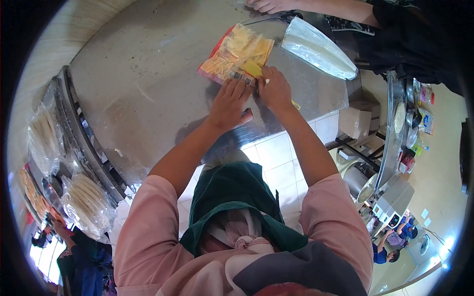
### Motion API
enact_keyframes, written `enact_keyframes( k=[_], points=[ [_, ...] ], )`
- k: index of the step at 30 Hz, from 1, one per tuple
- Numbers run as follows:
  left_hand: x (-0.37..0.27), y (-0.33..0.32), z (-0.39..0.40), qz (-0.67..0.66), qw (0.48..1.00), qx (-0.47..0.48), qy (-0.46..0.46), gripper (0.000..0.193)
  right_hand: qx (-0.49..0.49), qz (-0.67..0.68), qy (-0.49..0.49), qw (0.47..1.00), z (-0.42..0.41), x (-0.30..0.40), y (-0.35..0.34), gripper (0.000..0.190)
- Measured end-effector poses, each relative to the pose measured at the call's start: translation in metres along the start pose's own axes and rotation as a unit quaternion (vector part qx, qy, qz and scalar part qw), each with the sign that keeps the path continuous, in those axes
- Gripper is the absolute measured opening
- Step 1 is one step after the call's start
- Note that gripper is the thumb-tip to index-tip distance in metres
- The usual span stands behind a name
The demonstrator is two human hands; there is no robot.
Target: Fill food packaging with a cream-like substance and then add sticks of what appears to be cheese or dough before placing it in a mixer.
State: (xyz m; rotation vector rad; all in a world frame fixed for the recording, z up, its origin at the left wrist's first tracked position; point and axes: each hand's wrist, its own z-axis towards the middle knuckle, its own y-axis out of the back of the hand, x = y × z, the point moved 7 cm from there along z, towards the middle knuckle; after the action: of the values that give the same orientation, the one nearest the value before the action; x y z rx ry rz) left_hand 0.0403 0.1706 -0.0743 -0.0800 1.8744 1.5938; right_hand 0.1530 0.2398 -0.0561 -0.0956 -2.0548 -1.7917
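Note:
A yellow plastic packet point(240, 51) with a red edge lies flattened on the metal worktop point(129, 92). My left hand point(230, 105) rests its fingertips on the packet's near edge, thumb held out to the side. Beside it, my right hand point(276, 87) is closed around a flat yellow tool point(253, 69), whose broad end lies over the packet's near right corner. A yellow loop shows past the heel of that hand and looks like the tool's other end. The grip itself is hidden under my fingers.
Scissors point(287, 17) and a clear plastic bag point(318, 48) lie beyond the packet, near another person's forearm point(337, 10). Bagged pale sticks point(89, 203) stand at the left. On the right are a cardboard box point(355, 118), a metal pot point(359, 181) and a shelf of supplies.

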Motion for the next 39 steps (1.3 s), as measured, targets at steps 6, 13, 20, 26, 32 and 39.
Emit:
enact_keyframes(
  k=[6,13,20,26,32,39],
  points=[
    [-0.004,0.002,-0.003,-0.02,0.998,-0.04,-0.043,0.08,-0.008,0.019,0.052,0.998,-0.001,0.006,-0.002,0.017],
    [-0.001,-0.001,0.003,-0.029,0.999,0.02,-0.035,0.091,-0.036,-0.036,0.052,0.997,0.02,0.01,-0.001,0.015],
    [0.0,0.0,0.014,-0.017,0.997,0.05,-0.048,0.095,-0.065,-0.014,0.057,0.996,0.036,0.005,0.006,0.016],
    [-0.003,0.004,0.017,-0.009,0.998,0.04,-0.049,0.098,-0.087,0.011,0.011,0.996,0.044,-0.002,0.006,0.017],
    [-0.008,0.006,0.01,-0.033,0.997,-0.027,-0.058,0.098,-0.028,0.139,-0.031,0.989,0.056,-0.005,0.018,0.027],
    [-0.032,0.006,-0.013,-0.071,0.995,-0.043,-0.056,0.096,-0.04,0.025,0.023,0.999,0.054,0.02,0.002,0.028]
  ],
)
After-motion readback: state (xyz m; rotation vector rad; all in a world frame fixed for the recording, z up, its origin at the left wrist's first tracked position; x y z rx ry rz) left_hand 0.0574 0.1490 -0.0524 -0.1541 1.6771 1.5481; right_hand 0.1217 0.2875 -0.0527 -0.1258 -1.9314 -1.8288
